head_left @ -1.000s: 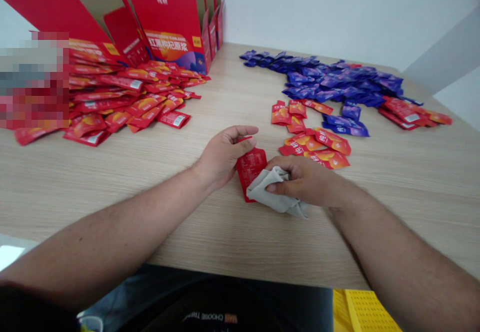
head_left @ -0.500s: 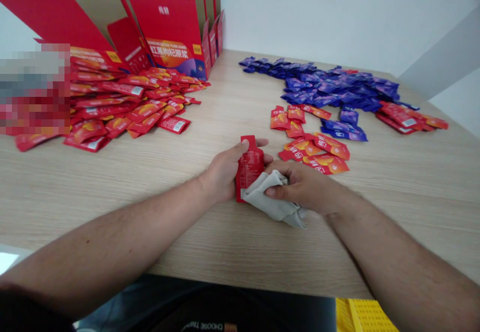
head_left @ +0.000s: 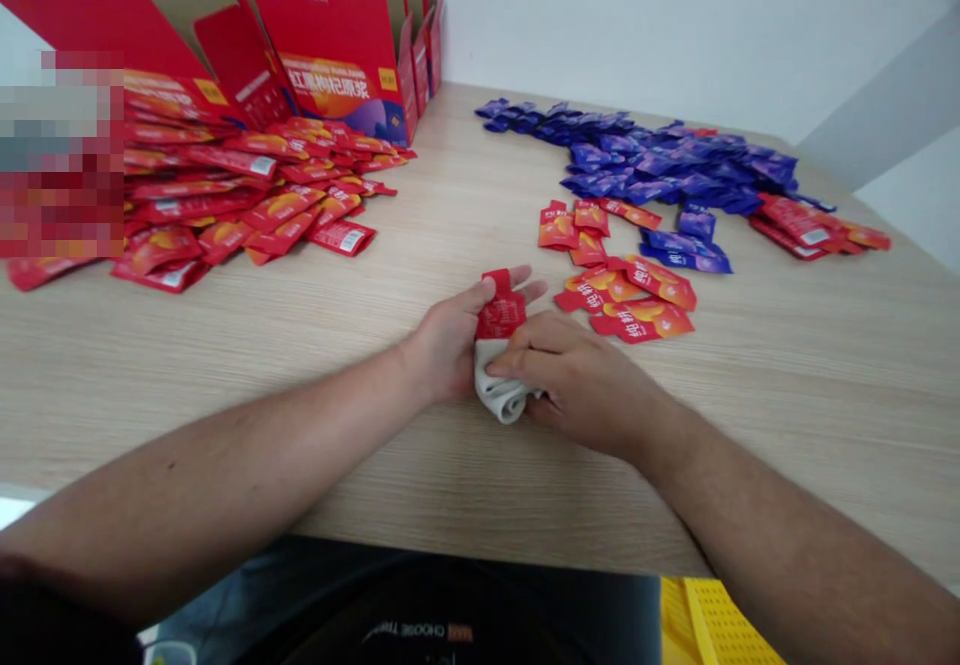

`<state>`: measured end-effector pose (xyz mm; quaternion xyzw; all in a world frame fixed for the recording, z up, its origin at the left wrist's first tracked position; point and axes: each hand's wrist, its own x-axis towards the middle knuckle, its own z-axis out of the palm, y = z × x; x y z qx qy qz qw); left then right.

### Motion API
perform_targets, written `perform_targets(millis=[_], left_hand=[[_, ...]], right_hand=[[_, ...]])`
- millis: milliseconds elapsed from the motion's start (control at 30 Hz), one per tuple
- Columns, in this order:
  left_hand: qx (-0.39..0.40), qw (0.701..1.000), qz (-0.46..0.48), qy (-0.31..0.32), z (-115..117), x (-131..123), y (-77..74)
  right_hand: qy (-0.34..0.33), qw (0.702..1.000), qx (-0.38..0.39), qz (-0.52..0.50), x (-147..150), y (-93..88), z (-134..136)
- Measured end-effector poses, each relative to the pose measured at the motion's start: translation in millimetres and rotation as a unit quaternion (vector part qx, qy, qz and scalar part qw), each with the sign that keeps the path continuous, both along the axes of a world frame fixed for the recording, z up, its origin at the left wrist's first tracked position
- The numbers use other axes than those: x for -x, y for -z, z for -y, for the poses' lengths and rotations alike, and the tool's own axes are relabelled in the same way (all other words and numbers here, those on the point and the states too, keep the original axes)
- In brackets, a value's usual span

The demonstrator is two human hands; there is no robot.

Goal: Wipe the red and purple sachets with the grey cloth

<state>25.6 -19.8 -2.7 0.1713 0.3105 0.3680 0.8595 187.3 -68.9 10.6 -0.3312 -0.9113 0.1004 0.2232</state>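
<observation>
head view, from the left: a heap of red pouches (head_left: 292, 210) lies in front of red cartons (head_left: 322, 30). nearer the middle, the left hand (head_left: 450, 340) is clamped on one upturned red sachet (head_left: 501, 317), thumb pressed on its narrow neck, fingers behind. it is held above the table (head_left: 300, 320), neck pointing away from the person; whether anything touches the tabletop there i can't tell. half a second ago the pale cloth (head_left: 496, 397) sat at its lower right corner, with the barcode end showing; now the cloth lies right across the lower part, so, i'd judge, that end is what's being rubbed. the part left in sight is plain red with small pale print, flat-looking. the right hand (head_left: 589, 380) is closed on the bunched cloth, fingertips laid over it. beyond it lie loose orange-red pouches (head_left: 649, 320) and a spread of blue pouches (head_left: 660, 160).
</observation>
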Motion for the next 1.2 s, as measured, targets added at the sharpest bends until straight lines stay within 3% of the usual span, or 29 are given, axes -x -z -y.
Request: perform_targets(millis=[100,167,233,300,400,500,700,867,1000,1200], left_hand=[[-0.023,1.0,0.007,-0.005,-3,4,2.4],[-0.033,0.999,0.012,0.003,-3,4,3.0],[-0.03,0.999,0.012,0.011,-1,2,2.5],[-0.015,1.0,0.008,0.02,2,-2,1.5],[-0.002,1.0,0.005,0.03,7,-8,0.5],[0.007,0.999,0.004,0.039,9,-10,0.7],[-0.011,1.0,-0.017,-0.004,-5,0,4.8],[-0.062,0.997,-0.018,-0.048,-22,14,4.5],[-0.086,0.993,-0.02,-0.074,-29,24,-2.7],[-0.109,0.983,-0.079,-0.128,-36,34,-15.9]], right_hand=[[-0.067,0.988,0.136,0.041,-6,-8.2,2],[-0.077,0.981,0.176,0.037,-11,-10.3,0],[-0.038,0.991,0.125,-0.002,-16,-8.7,-5],[0.044,0.998,0.016,-0.05,-20,-5.4,-11],[0.181,0.971,-0.131,-0.089,-22,-1.6,-19],[0.226,0.952,-0.183,-0.095,-17,0.4,-20],[0.06,0.996,-0.063,-0.01,-1,5.4,-5],[-0.041,0.998,0.051,0.026,2,6.6,3],[-0.043,0.996,0.068,-0.03,-6,6.4,0],[0.018,0.996,0.012,-0.087,-18,14.1,-9]])
